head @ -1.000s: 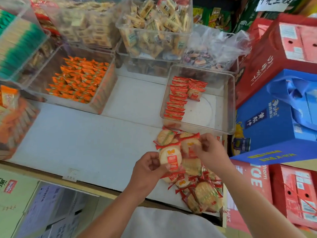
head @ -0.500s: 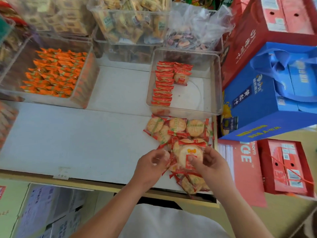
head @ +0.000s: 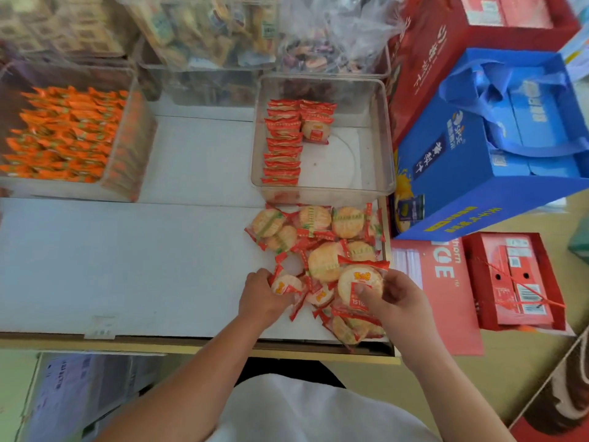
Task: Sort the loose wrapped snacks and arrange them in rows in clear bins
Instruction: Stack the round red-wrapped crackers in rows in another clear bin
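The cracker packet [head: 360, 279] that sat in the left hand [head: 263, 296] a second ago is now pinched between the thumb and curled fingers of the right hand [head: 395, 298], just above the near end of the pile [head: 322, 240] on the counter [head: 127, 266]. The left hand has dropped to the pile's edge, fingers curling onto a loose packet [head: 287, 285]. It looks like they're gathering a stack before filling the short second row [head: 315, 122] in the clear bin [head: 387, 138].
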Action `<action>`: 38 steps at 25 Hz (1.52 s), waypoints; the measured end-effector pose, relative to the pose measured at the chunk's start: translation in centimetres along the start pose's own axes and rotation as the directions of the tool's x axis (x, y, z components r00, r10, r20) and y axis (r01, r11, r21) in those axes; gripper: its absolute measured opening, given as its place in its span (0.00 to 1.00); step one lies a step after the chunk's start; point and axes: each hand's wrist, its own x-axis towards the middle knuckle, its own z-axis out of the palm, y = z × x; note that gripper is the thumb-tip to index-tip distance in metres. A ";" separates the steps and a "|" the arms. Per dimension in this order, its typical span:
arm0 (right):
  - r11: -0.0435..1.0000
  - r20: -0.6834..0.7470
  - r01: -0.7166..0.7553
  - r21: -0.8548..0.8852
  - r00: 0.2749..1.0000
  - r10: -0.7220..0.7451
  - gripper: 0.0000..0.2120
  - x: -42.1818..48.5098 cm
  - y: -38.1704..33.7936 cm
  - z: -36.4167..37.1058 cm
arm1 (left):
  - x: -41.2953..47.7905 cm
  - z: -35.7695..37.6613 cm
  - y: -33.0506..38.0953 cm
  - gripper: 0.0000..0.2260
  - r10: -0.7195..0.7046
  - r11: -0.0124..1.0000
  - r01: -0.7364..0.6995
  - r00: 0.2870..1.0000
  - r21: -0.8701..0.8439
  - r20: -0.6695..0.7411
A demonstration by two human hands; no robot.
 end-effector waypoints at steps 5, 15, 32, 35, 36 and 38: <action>0.989 0.043 0.066 -0.130 0.997 -0.061 0.16 1.2 -1.4 2.1 | -5.1 -5.7 0.5 0.16 0.205 0.948 -0.210 0.978 -0.238 -0.045; 0.984 0.297 0.172 -0.041 0.942 -0.153 0.16 1.8 -6.7 6.2 | -6.7 -10.2 7.9 0.21 0.275 0.742 -0.304 0.951 -0.598 -0.142; 0.971 0.264 0.146 -0.189 0.960 -0.093 0.23 22.4 -18.3 6.2 | 9.5 -15.3 19.3 0.20 0.383 0.852 -0.417 0.909 -0.316 -0.167; 0.945 0.184 0.137 -0.296 0.979 -0.084 0.24 27.2 -16.9 8.2 | 12.7 -16.3 18.2 0.21 0.333 0.919 -0.384 0.878 -0.090 -0.345; 0.943 0.196 0.133 -0.305 0.978 -0.074 0.25 28.6 -16.2 8.8 | 13.4 -16.5 17.6 0.22 0.357 0.920 -0.391 0.863 -0.024 -0.357; 0.929 0.226 0.151 -0.337 0.971 -0.076 0.27 30.6 -14.9 9.9 | 14.1 -16.3 16.6 0.24 0.392 0.910 -0.414 0.860 0.002 -0.327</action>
